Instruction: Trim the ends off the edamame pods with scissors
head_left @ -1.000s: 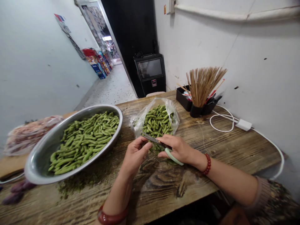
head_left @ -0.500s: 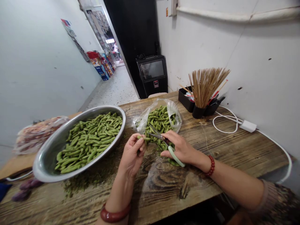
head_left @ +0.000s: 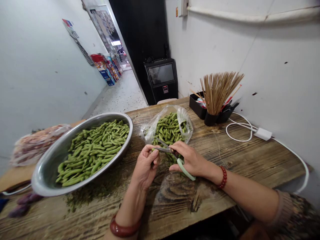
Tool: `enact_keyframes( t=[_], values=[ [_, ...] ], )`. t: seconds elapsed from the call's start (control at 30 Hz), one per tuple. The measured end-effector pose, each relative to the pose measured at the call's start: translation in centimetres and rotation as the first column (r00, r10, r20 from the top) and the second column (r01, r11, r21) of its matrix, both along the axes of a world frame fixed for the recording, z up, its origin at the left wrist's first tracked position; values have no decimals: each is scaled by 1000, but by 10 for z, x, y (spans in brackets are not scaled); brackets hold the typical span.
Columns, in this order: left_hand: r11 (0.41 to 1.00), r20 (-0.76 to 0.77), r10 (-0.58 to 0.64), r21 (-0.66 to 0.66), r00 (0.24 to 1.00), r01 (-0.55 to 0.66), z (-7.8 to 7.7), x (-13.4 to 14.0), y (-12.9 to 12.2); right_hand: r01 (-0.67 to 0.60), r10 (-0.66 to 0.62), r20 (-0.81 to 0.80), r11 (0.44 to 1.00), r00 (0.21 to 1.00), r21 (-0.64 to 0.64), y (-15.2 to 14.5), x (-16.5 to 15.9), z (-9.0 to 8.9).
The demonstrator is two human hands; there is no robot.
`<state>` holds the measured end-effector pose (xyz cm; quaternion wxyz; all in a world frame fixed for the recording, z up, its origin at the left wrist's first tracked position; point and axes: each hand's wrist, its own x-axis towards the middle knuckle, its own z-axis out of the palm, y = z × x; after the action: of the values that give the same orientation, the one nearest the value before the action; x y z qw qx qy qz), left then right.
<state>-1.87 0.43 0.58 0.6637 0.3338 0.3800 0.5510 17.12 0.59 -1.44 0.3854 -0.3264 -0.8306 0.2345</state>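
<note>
A green pod [head_left: 153, 149] is pinched btwn thumb & forefinger of the L hand [head_left: 147, 165], just beyond the bag mouth; most of it is hidden by the fingers. The scissors [head_left: 166, 150] are gripped in the R hand [head_left: 188, 158], fingers closed round the pale green handle, blades parted; whether the pod is touched by the lower blade can't be told. Pod is judged v. light, firm but a bit flexible, poss. slick if damp, easily bruised; best taken mid-body w/ fingertips, tips left free & skin kept clear of the blades. Scissors are judged stiff & light, best held by the loops. More pods are held in the clear plastic bag [head_left: 183, 116], thin & floppy, & in the metal basin [head_left: 50, 170] to the L, prob. heavy, best lifted by opp. rims. Vs. approx. 0.5 s ago: less pod is exposed, the blades are spread less wide, & the lower blade is brought up close to the L fingertips; bag & basin are left in place on the table [head_left: 250, 160].
</note>
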Motion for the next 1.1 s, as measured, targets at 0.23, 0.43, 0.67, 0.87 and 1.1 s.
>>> enact_keyframes(
  t=[0.23,0.43,0.67,0.87,1.1],
  values=[
    [1000,-44,-21,-23,999,20,0,3,-2,13,-13,-5,1000,1000,11,1,0,-4],
    [1000,-63,-6,-1,998,6,2,3,-3,6,-6,-10,1000,1000,22,0,0,2],
    [1000,-43,-2,5,999,2,3,4,-4,16,-16,-2,999,1000,33,0,0,0],
    [1000,0,6,11,1000,-6,5,-1,-1,-3,3,10,1000,1000,31,2,2,-3],
    [998,131,-25,-46,991,32,8,-9,4,114,-112,-98,993,989,16,8,5,-2]
  ],
)
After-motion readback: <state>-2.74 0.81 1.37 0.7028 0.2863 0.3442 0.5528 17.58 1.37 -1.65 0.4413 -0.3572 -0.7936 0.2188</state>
